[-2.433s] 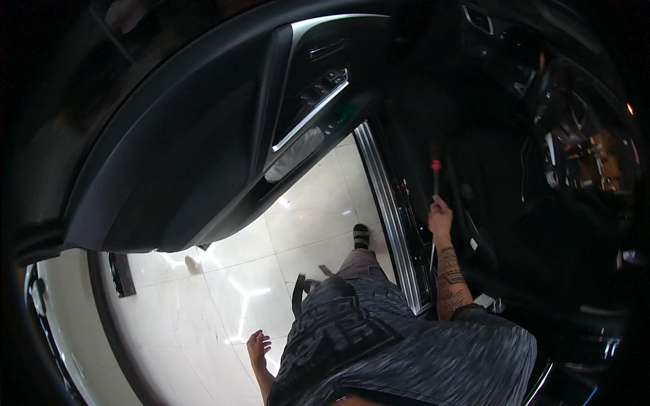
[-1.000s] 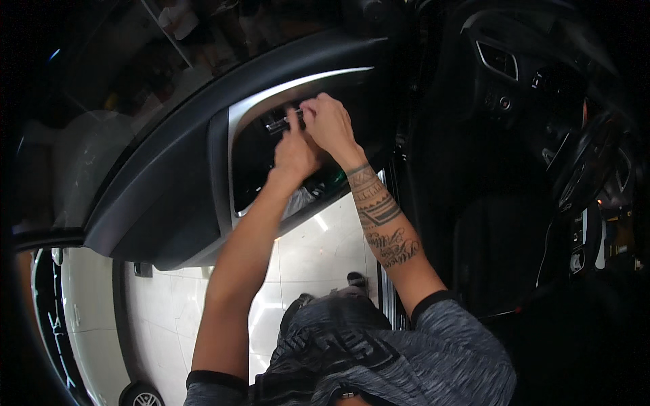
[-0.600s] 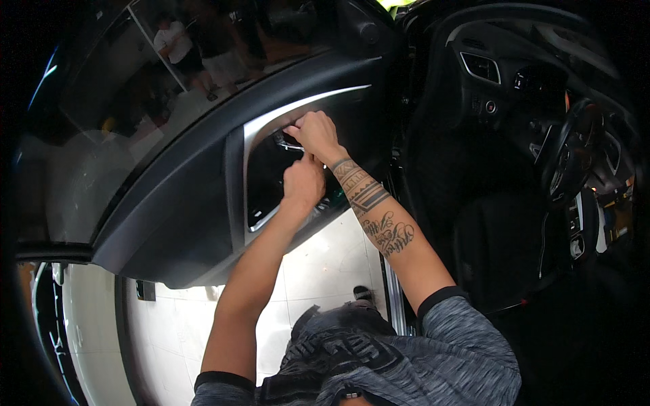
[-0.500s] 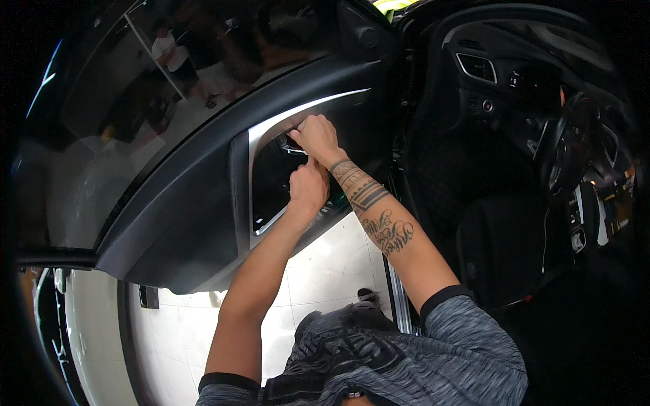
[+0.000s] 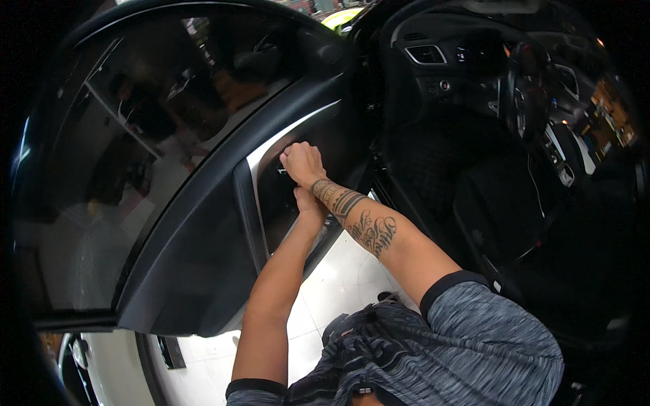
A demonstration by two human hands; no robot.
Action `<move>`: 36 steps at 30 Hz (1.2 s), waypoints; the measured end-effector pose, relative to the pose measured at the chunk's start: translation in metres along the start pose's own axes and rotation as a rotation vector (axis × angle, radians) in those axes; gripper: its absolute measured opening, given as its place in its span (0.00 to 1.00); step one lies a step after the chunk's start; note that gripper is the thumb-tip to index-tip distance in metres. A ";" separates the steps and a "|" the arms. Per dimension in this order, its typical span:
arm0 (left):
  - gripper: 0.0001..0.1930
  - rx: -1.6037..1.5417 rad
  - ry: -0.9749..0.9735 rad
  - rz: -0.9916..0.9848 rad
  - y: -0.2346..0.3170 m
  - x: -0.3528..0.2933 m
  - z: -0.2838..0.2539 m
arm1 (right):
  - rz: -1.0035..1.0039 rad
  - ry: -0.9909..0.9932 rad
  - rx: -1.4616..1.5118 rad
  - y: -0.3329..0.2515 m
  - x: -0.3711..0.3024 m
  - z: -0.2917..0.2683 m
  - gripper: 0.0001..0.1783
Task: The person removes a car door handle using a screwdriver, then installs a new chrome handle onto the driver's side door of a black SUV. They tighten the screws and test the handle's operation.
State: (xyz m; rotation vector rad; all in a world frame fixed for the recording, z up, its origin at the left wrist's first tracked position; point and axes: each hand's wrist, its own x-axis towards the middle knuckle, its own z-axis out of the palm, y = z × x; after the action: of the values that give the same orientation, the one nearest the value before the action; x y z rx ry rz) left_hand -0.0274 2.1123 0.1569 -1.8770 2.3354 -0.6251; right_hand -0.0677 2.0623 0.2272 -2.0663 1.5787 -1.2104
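Observation:
An open car door with a black inner panel and a silver trim strip stands in front of me. My right hand is closed at the upper part of the panel, over the inner door handle area, where a small bright metal bit shows beneath the fingers. What the fingers grip is hidden. Just below, my left hand reaches up against the panel under my right wrist. Its thumb side shows, while its fingers are hidden behind the right hand and wrist.
Dark window glass fills the upper left, with reflections of people. To the right are a black car seat, the steering wheel and an air vent. Pale floor tiles lie below the door.
The whole view has shifted, so door and cabin sit differently in it. My left hand has moved in closer under my right wrist, its fingers now hidden. My right hand stays closed by the handle.

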 end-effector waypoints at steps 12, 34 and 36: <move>0.24 -0.351 0.087 0.024 -0.012 -0.001 0.019 | 0.000 0.110 -0.085 -0.013 -0.007 0.008 0.13; 0.18 -0.028 0.089 0.039 -0.002 0.001 0.006 | 0.071 0.027 0.099 0.006 0.005 0.010 0.10; 0.18 -0.124 0.138 0.024 -0.006 0.002 0.011 | 0.061 0.013 0.088 0.001 0.005 0.007 0.11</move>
State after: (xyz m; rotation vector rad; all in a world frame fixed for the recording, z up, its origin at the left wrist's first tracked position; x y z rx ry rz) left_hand -0.0190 2.1069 0.1494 -1.9101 2.5340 -0.6406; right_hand -0.0629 2.0556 0.2240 -1.9457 1.5534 -1.2514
